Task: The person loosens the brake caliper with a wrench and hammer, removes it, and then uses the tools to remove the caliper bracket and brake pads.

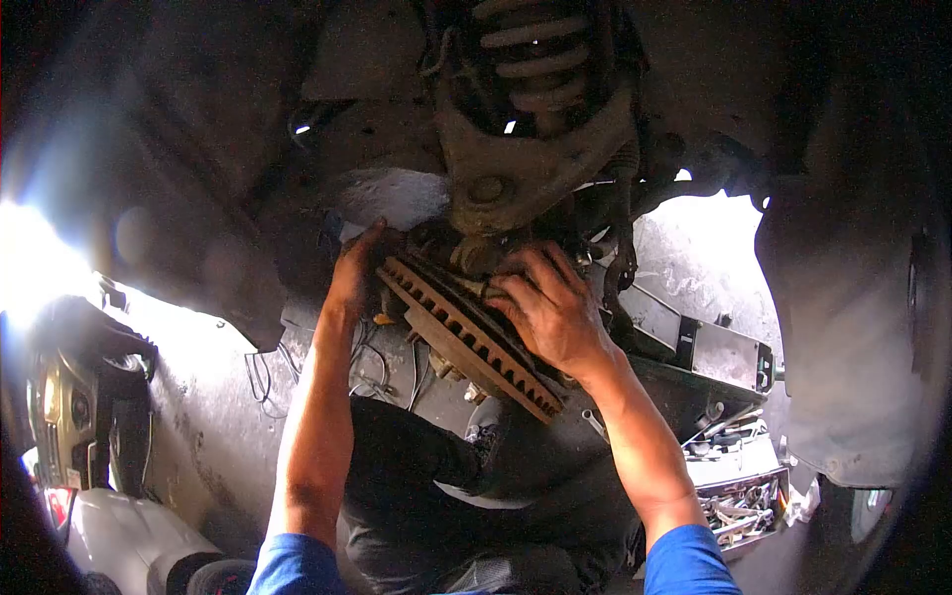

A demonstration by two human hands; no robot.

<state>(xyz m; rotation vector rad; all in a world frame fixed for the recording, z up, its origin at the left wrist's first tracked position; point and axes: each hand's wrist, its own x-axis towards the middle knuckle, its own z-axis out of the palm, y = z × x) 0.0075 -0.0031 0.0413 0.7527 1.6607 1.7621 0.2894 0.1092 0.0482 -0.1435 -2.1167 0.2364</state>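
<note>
A rusty vented brake disc (471, 342) sits tilted below the suspension, its slotted edge toward me. My left hand (350, 273) is at the disc's upper left end, with one finger pointing up and the others hidden in shadow. What it grips, if anything, cannot be made out. My right hand (548, 302) is at the inner side of the disc, close to the hub area. Its fingers are bent and closed around something small and dark that I cannot make out. Just above both hands is the rusty suspension arm (540, 164).
A coil spring (535, 59) rises above the arm. Dark wheel-arch lining (198, 178) surrounds the work. An open toolbox (734, 352) and a tray of wrenches (739, 511) stand at the right. Cables (372, 367) lie on the floor. Parked cars (129, 540) are at lower left.
</note>
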